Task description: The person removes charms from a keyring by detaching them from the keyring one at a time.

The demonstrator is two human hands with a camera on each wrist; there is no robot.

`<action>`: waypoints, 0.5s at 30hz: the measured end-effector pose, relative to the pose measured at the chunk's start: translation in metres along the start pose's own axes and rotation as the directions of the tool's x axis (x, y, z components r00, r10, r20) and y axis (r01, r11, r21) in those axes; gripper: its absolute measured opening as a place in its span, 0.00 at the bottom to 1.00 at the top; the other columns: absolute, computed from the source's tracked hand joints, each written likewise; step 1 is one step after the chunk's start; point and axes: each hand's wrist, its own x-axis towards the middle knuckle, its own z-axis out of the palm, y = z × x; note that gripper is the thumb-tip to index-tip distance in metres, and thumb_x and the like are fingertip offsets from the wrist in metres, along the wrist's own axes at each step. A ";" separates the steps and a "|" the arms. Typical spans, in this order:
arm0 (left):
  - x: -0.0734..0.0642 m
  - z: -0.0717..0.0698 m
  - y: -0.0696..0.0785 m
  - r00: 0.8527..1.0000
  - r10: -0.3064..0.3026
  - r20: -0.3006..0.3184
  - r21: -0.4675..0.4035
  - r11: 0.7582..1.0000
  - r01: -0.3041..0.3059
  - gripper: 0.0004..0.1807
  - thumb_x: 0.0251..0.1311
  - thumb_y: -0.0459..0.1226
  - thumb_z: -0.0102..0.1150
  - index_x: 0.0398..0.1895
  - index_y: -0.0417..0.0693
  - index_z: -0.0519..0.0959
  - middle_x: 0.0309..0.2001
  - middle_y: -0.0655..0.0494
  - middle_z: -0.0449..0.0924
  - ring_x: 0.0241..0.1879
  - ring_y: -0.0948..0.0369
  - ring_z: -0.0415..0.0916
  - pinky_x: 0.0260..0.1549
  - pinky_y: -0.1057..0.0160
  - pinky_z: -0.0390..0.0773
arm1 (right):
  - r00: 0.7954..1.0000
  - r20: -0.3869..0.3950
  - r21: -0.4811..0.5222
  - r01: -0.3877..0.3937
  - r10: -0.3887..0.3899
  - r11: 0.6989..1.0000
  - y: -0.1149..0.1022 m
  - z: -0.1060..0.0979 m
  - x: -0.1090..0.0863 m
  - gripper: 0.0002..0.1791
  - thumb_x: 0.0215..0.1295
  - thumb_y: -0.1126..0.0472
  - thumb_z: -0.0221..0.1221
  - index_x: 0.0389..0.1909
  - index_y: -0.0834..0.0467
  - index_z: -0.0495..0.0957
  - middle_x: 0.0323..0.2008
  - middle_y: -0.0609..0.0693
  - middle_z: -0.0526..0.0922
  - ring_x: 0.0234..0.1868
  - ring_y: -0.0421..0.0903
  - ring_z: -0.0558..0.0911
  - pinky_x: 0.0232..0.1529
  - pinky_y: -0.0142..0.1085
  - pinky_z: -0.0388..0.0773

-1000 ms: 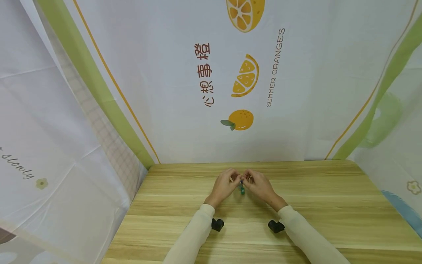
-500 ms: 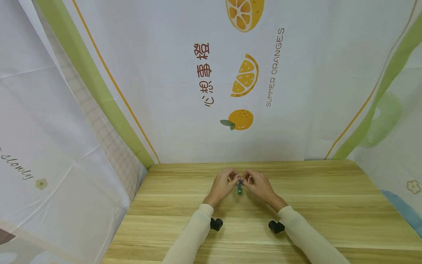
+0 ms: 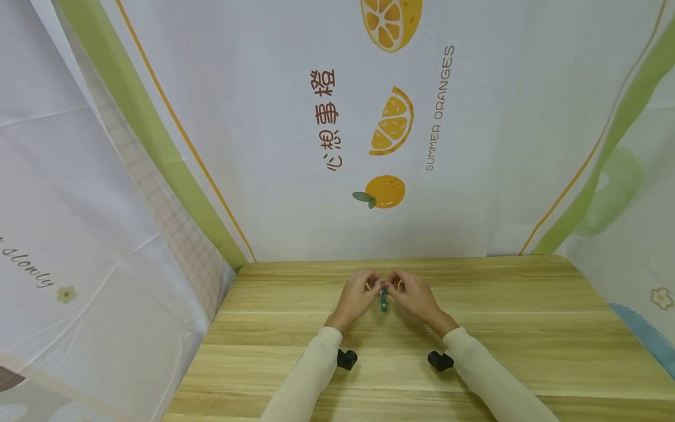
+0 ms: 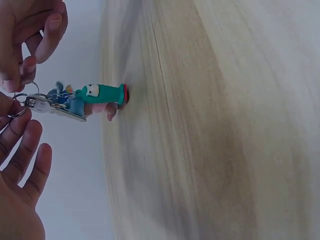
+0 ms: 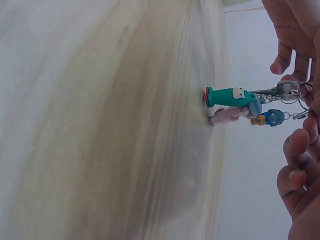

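Observation:
My left hand (image 3: 358,298) and right hand (image 3: 413,296) meet near the far side of the table, fingertips close together. Between them hangs a bunch of keys and charms. In the left wrist view the left hand pinches a metal key ring (image 4: 19,113), from which a silver key (image 4: 61,111) dangles. A green figure charm (image 4: 102,94) with a red base hangs lowest. The right wrist view shows a pink charm (image 5: 227,116) behind it and a small blue charm (image 5: 274,118) on the right hand's side. Right thumb and fingertips pinch the rings there; their exact contact is partly hidden.
The wood-grain table (image 3: 390,378) spreads below the hands. A white cloth with printed oranges (image 3: 385,191) rises behind its far edge. Black wrist mounts (image 3: 347,359) sit under both sleeves.
The hanging charms have swung slightly to the left since a second ago. Both hands stay almost in place, with small finger shifts.

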 end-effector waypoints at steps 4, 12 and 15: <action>-0.001 0.001 0.001 1.000 -0.003 0.005 -0.013 1.000 0.003 0.08 0.79 0.38 0.58 0.44 0.47 0.85 0.39 0.54 0.85 0.38 0.63 0.81 0.40 0.68 0.83 | 1.000 0.014 -0.004 -0.018 0.018 1.000 -0.002 -0.001 -0.001 0.03 0.73 0.60 0.65 0.39 0.53 0.81 0.29 0.43 0.81 0.26 0.35 0.73 0.28 0.30 0.72; -0.002 0.002 0.002 1.000 -0.018 0.020 -0.021 1.000 0.019 0.06 0.78 0.37 0.59 0.45 0.47 0.85 0.40 0.54 0.85 0.39 0.63 0.81 0.40 0.68 0.82 | 1.000 0.011 0.016 -0.023 0.023 1.000 -0.003 0.001 -0.001 0.03 0.71 0.61 0.65 0.36 0.54 0.80 0.28 0.44 0.80 0.26 0.36 0.72 0.29 0.31 0.71; -0.002 0.002 0.002 1.000 -0.016 0.022 -0.007 1.000 0.016 0.06 0.78 0.37 0.59 0.46 0.47 0.85 0.40 0.54 0.85 0.39 0.63 0.81 0.40 0.68 0.82 | 1.000 0.015 0.015 -0.028 0.027 1.000 -0.002 0.002 0.000 0.03 0.71 0.61 0.64 0.37 0.54 0.80 0.28 0.44 0.80 0.27 0.36 0.73 0.30 0.31 0.71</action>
